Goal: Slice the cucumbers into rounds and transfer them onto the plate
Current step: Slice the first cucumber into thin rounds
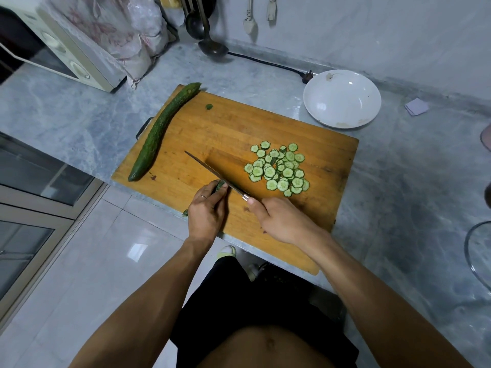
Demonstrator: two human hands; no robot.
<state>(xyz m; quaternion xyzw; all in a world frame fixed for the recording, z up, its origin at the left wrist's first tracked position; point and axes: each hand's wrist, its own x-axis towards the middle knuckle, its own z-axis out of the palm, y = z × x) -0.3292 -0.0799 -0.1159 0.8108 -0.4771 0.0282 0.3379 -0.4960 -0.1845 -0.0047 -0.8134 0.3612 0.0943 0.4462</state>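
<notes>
A wooden cutting board (228,128) lies on the marble counter. My left hand (207,211) grips a short cucumber stub (219,186) near the board's front edge; its tail end pokes out behind the hand. My right hand (281,219) holds a knife (212,173), whose blade rests against the stub's cut end. A heap of several cucumber rounds (279,168) lies right of the blade. A whole cucumber (159,128) lies along the board's left edge. The white plate (342,98) stands beyond the board's far right corner, with no slices in it.
A microwave (66,54) and plastic bags stand at the back left. Ladles (210,38) hang at the wall, and a black cord with a plug (305,75) runs toward the plate. A small cucumber scrap (209,107) lies on the board. A glass bowl rim (475,256) shows at the right edge.
</notes>
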